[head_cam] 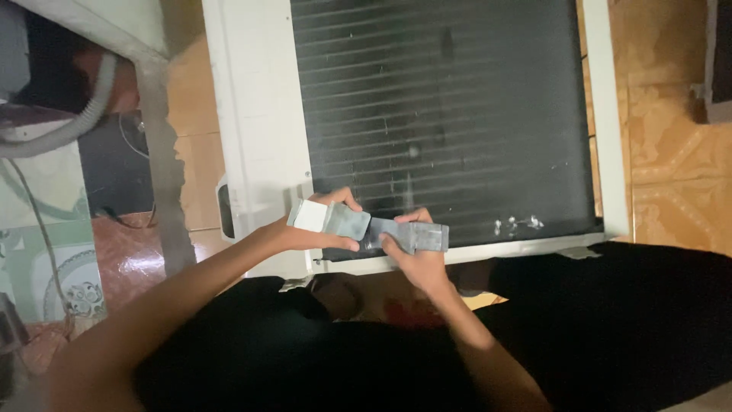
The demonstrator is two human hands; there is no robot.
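Observation:
I hold a flat grey metal bracket [366, 227] with a white end between both hands, just above the near edge of a white air-conditioner unit [255, 130]. My left hand [316, 229] grips the bracket's white left end, thumb on top. My right hand [415, 255] pinches its grey right half. The unit lies on the floor with its dark finned coil [442, 107] facing up.
My legs in black trousers [610, 328] fill the lower frame. A grey corrugated hose [72, 122] and cables run at the left over patterned tiles. Orange floor tiles [663, 145] show at the right, and a small metal tab [579, 252] sticks out under the unit's edge.

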